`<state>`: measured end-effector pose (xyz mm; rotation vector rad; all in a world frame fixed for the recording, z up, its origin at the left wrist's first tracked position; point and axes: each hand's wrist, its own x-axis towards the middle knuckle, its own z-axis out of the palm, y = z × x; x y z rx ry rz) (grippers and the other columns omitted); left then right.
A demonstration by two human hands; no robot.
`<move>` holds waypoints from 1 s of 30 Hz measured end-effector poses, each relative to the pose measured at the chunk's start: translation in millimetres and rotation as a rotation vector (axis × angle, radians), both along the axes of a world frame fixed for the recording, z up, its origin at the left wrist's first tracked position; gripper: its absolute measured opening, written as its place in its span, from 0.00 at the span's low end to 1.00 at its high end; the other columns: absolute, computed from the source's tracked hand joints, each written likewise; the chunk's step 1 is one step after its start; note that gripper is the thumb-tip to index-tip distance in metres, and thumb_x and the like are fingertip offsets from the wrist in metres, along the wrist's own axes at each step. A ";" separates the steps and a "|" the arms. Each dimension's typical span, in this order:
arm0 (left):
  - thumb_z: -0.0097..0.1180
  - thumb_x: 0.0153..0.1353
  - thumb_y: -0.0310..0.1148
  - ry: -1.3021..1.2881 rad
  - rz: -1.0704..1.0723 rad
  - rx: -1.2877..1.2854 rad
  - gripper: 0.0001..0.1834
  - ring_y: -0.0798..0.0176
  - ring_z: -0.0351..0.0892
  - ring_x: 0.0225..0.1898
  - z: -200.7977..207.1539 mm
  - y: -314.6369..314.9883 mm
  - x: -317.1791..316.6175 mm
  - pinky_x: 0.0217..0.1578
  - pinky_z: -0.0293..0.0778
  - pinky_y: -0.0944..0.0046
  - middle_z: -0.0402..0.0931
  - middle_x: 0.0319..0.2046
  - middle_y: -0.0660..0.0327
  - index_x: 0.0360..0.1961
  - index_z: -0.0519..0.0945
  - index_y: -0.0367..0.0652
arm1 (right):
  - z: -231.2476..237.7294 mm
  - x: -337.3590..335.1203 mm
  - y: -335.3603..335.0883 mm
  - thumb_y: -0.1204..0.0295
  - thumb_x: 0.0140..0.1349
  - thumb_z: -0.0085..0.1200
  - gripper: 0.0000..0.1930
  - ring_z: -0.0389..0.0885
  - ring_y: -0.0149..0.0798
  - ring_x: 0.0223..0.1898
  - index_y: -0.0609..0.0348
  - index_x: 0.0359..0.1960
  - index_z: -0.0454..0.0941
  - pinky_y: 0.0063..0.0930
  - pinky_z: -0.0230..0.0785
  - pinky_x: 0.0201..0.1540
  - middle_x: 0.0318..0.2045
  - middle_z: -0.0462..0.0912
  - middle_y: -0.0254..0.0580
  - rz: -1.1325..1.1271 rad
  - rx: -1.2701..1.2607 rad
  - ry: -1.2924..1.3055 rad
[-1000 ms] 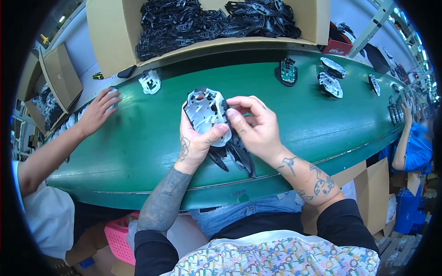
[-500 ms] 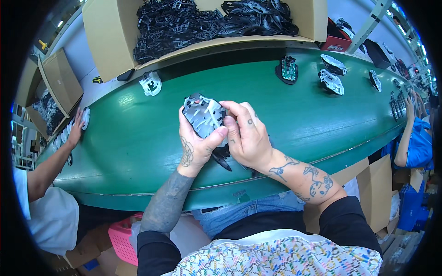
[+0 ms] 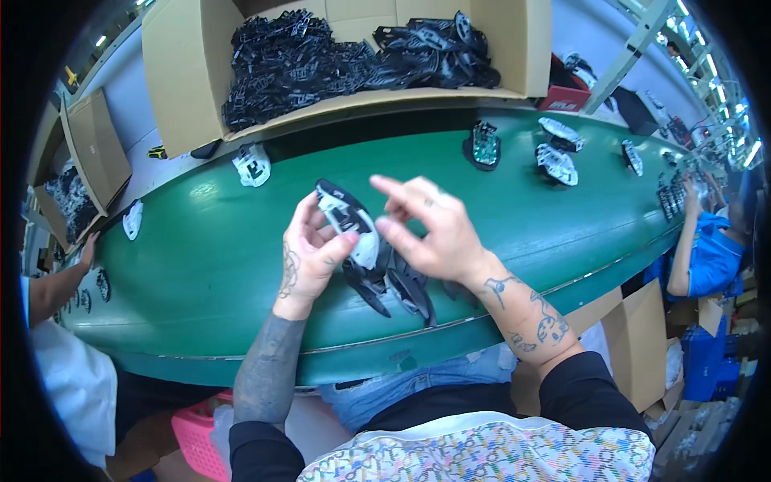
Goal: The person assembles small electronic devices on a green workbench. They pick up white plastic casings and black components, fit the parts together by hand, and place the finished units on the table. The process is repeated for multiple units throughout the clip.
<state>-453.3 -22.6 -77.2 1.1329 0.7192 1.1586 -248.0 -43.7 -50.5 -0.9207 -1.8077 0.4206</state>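
Observation:
My left hand [image 3: 309, 247] pinches a black-and-white mouse shell [image 3: 365, 245] between thumb and fingers above the green belt. The shell is tipped up on its side, so its edge and part of its inside show. Just to its right, my right hand [image 3: 434, 229] is open, index finger stretched out and thumb apart, with nothing visible between them. The thumb comes close to the shell; whether it touches I cannot tell. Under my hands lie black curved shell parts [image 3: 411, 293], partly hidden by the held shell and my right hand.
Behind the green belt [image 3: 217, 265] stands a cardboard box [image 3: 353, 100] of black plastic parts. A white shell [image 3: 253, 165], a piece with a green circuit board [image 3: 484, 146] and more mouse shells [image 3: 556, 164] lie on the belt. Co-workers' arms [image 3: 60, 285] reach in at both sides.
My left hand has turned the shell from facing up onto its side. My right hand has let go and moved slightly right. At left, the co-worker's hand has drawn away from a white shell.

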 end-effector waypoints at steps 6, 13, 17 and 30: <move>0.64 0.50 0.25 -0.111 0.002 -0.040 0.40 0.58 0.76 0.50 2.0 7.6 -2.9 0.53 0.74 0.58 0.72 0.50 0.52 0.63 0.58 0.33 | 25.7 89.1 127.8 0.70 0.59 0.54 0.08 0.81 0.53 0.37 0.58 0.36 0.83 0.41 0.75 0.43 0.34 0.82 0.51 -0.638 0.170 -0.251; 0.59 0.56 0.31 -0.329 -0.061 -0.124 0.26 0.49 0.76 0.54 -0.8 10.7 4.7 0.56 0.71 0.50 0.74 0.48 0.54 0.55 0.65 0.43 | 39.6 151.1 233.8 0.57 0.52 0.60 0.22 0.79 0.57 0.48 0.58 0.46 0.80 0.45 0.72 0.52 0.45 0.82 0.56 -0.901 -0.308 -0.776; 0.57 0.60 0.35 -0.361 -0.044 -0.252 0.23 0.53 0.79 0.50 -1.3 10.1 4.6 0.52 0.76 0.54 0.75 0.47 0.55 0.55 0.66 0.41 | 41.1 153.4 227.4 0.62 0.56 0.53 0.19 0.80 0.55 0.49 0.56 0.47 0.81 0.45 0.71 0.54 0.45 0.82 0.55 -0.934 -0.264 -0.756; 0.63 0.58 0.38 -0.140 0.081 -0.176 0.35 0.61 0.81 0.46 2.1 10.9 1.9 0.47 0.78 0.62 0.77 0.48 0.53 0.61 0.63 0.32 | 50.9 78.0 33.5 0.75 0.63 0.55 0.22 0.81 0.31 0.41 0.68 0.58 0.71 0.22 0.74 0.46 0.44 0.80 0.42 0.137 -0.554 0.393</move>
